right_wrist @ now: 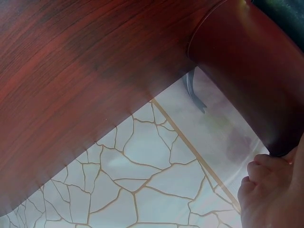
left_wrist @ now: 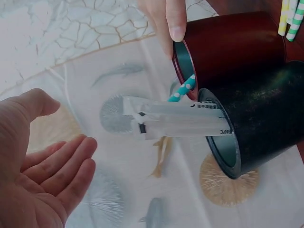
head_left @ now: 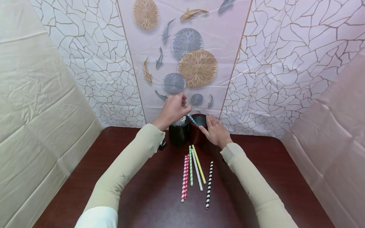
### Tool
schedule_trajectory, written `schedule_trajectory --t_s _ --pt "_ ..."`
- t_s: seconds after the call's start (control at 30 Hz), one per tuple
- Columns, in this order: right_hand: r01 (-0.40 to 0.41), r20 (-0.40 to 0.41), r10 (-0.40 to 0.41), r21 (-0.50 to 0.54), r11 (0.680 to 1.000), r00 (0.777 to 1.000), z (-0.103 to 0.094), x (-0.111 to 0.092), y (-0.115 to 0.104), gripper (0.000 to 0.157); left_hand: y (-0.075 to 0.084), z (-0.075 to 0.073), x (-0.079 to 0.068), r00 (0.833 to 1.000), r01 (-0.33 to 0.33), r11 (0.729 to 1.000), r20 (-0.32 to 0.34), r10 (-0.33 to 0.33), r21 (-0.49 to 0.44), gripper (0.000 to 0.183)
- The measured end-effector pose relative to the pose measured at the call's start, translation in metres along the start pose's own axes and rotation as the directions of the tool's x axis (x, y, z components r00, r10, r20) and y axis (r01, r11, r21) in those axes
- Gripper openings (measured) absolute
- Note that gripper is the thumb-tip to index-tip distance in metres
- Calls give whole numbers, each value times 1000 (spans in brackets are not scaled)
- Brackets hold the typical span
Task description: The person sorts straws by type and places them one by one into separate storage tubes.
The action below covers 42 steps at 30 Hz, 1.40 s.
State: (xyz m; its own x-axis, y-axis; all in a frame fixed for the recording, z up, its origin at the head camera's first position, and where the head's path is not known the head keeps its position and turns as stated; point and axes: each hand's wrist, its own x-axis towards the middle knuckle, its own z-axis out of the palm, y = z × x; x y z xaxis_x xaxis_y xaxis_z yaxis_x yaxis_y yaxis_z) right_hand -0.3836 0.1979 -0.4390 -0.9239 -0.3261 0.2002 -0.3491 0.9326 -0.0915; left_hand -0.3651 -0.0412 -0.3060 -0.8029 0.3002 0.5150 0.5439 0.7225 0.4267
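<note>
Teal dotted straw (head_left: 192, 120) leaning in the mouth of a red cup (head_left: 195, 136), close beside a black cup (head_left: 179, 136) with a clear printed wrapper (left_wrist: 190, 118) protruding from it. Left hand (head_left: 174, 108) above the cups, pinching nothing: thumb well apart from loosely bent fingers (left_wrist: 78, 180) in the left wrist view. Right hand (head_left: 216, 131) at the red cup's rim, thumb at the front, fingers extended along the side. Possible mishaps: straw flicked out by a brush of the left hand against its raised end; red cup tipped or shoved into its neighbour by uneven pressure from the right hand; loose straws (head_left: 197, 170) set rolling by a dragging sleeve (head_left: 128, 167). Below, dark reddish-brown worktop (head_left: 154, 190), wood-grained, with rounded far corners; behind, cloth (head_left: 225, 38) printed with fish and discs, between crackle-patterned panels (head_left: 273, 69); at both sides, creased pale fabric (head_left: 34, 126)
</note>
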Motion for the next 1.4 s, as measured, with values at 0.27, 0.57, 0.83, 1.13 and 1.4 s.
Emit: schedule_trajectory --t_s 0.27,0.57,0.83,1.13,1.4 --pt "-3 10 3 10 1000 1000 1 1 1 85 12 -14 -18 997 -50 999 51 49 17 25" --pt "-8 11 7 21 1000 1000 2 2 1 85 15 -24 -37 971 -83 994 229 66 68 21" --pt "-11 19 11 11 1000 1000 3 2 1 86 0 -12 -60 937 8 997 347 -36 82 20" --pt "-8 19 8 26 1000 1000 3 1 1 85 -27 31 -94 890 69 997 449 -82 45 20" --pt "-7 12 7 22 1000 1000 4 1 1 85 -41 74 -124 831 206 979 528 -176 2 26"
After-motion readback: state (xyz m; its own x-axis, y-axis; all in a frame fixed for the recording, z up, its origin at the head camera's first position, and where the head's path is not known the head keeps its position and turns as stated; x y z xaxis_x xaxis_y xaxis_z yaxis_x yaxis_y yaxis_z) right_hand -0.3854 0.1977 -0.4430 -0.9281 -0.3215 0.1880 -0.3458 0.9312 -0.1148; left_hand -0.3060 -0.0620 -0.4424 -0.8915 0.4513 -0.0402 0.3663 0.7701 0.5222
